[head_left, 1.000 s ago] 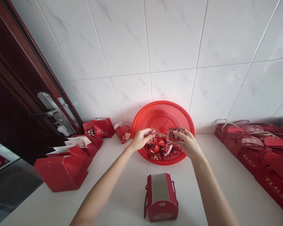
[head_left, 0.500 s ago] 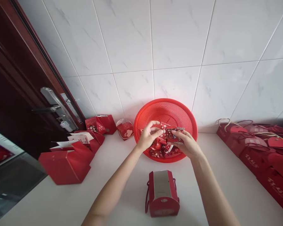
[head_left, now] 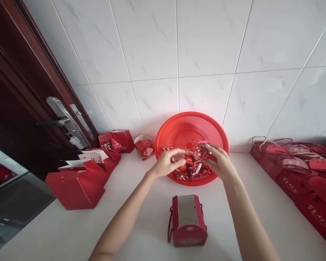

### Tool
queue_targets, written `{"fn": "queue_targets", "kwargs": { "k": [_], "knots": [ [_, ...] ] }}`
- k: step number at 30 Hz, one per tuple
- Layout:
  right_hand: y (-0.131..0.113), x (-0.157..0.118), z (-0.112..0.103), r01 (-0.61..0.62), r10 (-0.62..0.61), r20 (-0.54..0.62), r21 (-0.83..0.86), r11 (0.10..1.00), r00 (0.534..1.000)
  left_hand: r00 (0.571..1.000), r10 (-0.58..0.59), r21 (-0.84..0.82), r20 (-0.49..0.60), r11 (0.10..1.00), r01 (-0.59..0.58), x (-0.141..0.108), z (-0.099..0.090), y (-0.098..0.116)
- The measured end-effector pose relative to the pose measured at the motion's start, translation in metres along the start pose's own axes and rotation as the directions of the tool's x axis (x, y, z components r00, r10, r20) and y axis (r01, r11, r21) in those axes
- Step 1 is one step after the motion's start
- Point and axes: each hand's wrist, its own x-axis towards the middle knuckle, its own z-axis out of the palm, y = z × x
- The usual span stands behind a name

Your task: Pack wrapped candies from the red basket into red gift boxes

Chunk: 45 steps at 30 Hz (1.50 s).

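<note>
A red plastic basket (head_left: 163, 134) stands against the wall with several shiny red wrapped packets (head_left: 183, 175) in its near part. Over these packets, my left hand (head_left: 168, 163) has its thumb and fingers apart, and nothing shows gripped between them. My right hand (head_left: 223, 163), at the basket's right side, pinches small red patterned packets (head_left: 203, 148) between thumb and fingers; how many is unclear. Closer to me, between my forearms, a dark red gift box (head_left: 189, 235) with cord handles sits with its top open and a pale inside showing.
Open red boxes (head_left: 73, 190) stand in a row at the left, by a dark door with a metal handle (head_left: 57, 122). A small red and white box (head_left: 144, 146) is left of the basket. Rows of closed red gift boxes (head_left: 290, 185) line the right side of the white table (head_left: 141, 232).
My hands have moved apart. The left has dropped toward the packets in the basket, while the right has shifted right with the patterned packets.
</note>
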Motion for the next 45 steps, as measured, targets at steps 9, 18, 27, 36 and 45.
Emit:
{"fn": "queue_targets", "kwargs": {
  "k": [9,18,27,36,45],
  "knots": [
    [-0.011,0.003,-0.011,0.033,-0.018,-0.185,0.074,0.997,0.983,0.950,-0.274,0.562,0.148,0.814,0.147,-0.025,0.024,-0.016],
    [-0.011,0.004,-0.014,0.017,0.003,-0.214,0.092,0.996,0.977,0.999,-0.025,0.475,-0.041,0.879,0.041,0.019,0.028,-0.036],
    [-0.012,0.005,-0.016,0.016,0.007,-0.235,0.095,0.995,0.972,0.998,-0.003,0.611,-0.066,0.791,0.042,0.058,-0.015,-0.016],
    [-0.011,0.004,-0.015,0.018,0.004,-0.212,0.102,0.995,0.977,0.983,-0.122,0.752,0.136,0.658,-0.023,0.020,-0.011,-0.020],
    [-0.008,0.007,-0.019,0.003,0.013,-0.200,0.079,0.997,0.980,0.985,0.002,0.685,-0.172,0.719,0.118,0.025,-0.005,-0.032]
  ]
}}
